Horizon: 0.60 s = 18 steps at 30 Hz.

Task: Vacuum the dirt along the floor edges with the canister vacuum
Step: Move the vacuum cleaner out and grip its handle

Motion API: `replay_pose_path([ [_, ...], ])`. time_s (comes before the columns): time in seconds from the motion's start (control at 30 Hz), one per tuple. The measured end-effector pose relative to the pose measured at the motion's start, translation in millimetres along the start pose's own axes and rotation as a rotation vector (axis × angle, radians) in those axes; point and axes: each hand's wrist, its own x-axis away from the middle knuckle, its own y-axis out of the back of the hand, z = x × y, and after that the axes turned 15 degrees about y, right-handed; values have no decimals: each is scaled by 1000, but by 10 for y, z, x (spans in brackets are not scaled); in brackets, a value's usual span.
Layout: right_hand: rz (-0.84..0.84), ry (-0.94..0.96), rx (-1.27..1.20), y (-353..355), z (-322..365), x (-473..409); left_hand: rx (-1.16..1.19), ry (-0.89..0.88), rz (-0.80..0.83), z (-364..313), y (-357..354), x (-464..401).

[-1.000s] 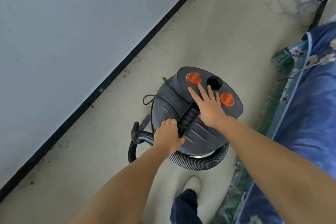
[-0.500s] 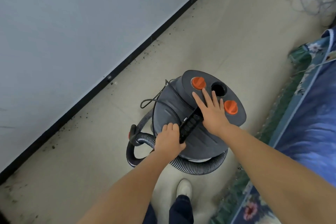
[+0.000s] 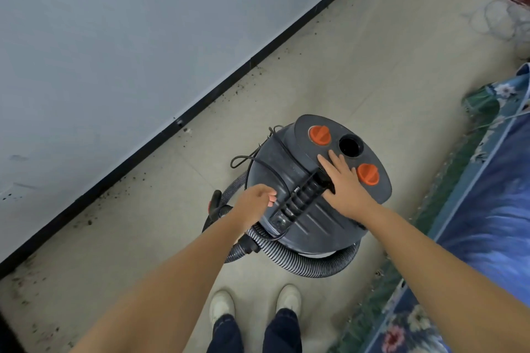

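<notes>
Looking down, we see the floor (image 3: 358, 71) with dirt (image 3: 226, 94) strewn along its black baseboard edge, just left of the canister vacuum (image 3: 309, 209). A ribbed hose (image 3: 301, 261) curls round the canister's near side. Our right hand (image 3: 344, 183) lies flat on its lid, fingers straight and together. Our left hand (image 3: 255, 203) sits left of the carry handle (image 3: 301, 198), fingers loosely curled, gripping nothing.

Dark grey canister vacuum (image 3: 309, 209) with 2 orange knobs (image 3: 319, 135); blue floral bedding (image 3: 487, 223); black baseboard (image 3: 172, 129).
</notes>
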Motion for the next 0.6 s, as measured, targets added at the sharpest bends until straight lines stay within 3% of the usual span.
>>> replay_pose_path([
  [0.1,-365,-18,-191,-216,54,279,148,47,55,-44,-120,34],
  [0.17,-631,-37,-185,-373,109,463,246,54,86,-122,-183,45],
  [0.23,-762,-99,-213,-469,158,578,217,43,95,-225,-236,47],
  [0.37,-788,-271,-426,-499,197,571,77,27,98,-298,-337,9],
  [0.47,-677,-365,-607,-457,196,530,119,110,125,-320,-312,-44],
  [0.6,-512,-402,-596,-457,76,598,291,130,55,-358,-265,-152],
])
